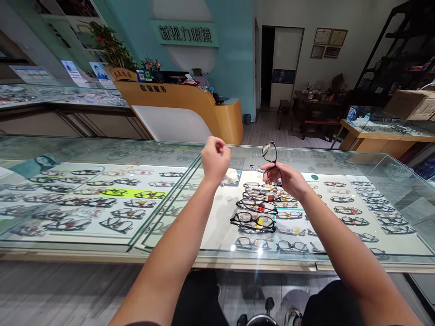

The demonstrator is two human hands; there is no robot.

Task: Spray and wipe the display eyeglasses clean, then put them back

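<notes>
A spectacle shop with a teal wall (236, 50) at the back and grey plank floor (50, 290) below. Spanning the near width, a glass-topped counter (217, 261), split by a slanting seam left of the middle and lined with pale panels. Behind it, a curved wooden reception desk (227, 124) with a white front. To the far right, a dark rack (409, 59), and below it a smaller glass case (384, 144) with a cardboard box (404, 104) at its end. Further back, a pale door (288, 50). By the desk, a leafy plant (115, 52); above it, a lettered sign (186, 34).

Both hands above the far half of the counter, well apart. Left hand (216, 158) in a loose fist, fingers curled in, contents hidden. Right hand (288, 179) part-closed, pinching dark glasses (269, 152) by the lower lens, tilted on end with one lens above the other.

Across the counter, rows of frames (350, 209), some at left on a yellow strip (131, 194). Below the right hand, a close-packed column of frames, mostly dark. Just beside the left hand, a crumpled cloth (231, 176).
</notes>
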